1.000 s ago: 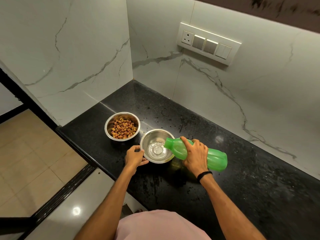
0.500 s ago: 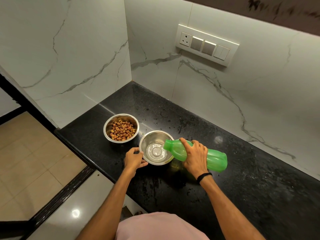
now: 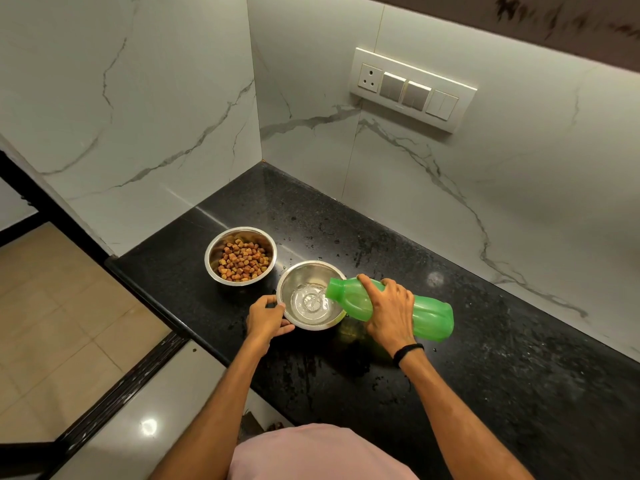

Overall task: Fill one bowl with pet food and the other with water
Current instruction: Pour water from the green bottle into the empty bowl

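Green plastic bottle [image 3: 391,308] lies tilted in the right hand [image 3: 389,311], fingers wrapped round its middle, its mouth over the near steel bowl [image 3: 308,271]. Water [image 3: 311,303] streams into that bowl. The left hand [image 3: 266,317] cups the bowl's rim, apparently touching it. Pet food [image 3: 242,259] fills the far bowl [image 3: 214,249] just beside it on the black counter [image 3: 485,358].

Left hand [image 3: 266,315] cupped, fingers [image 3: 273,299] curled inward; right hand [image 3: 391,308] clenched palm-down, forearm angled in from the right.
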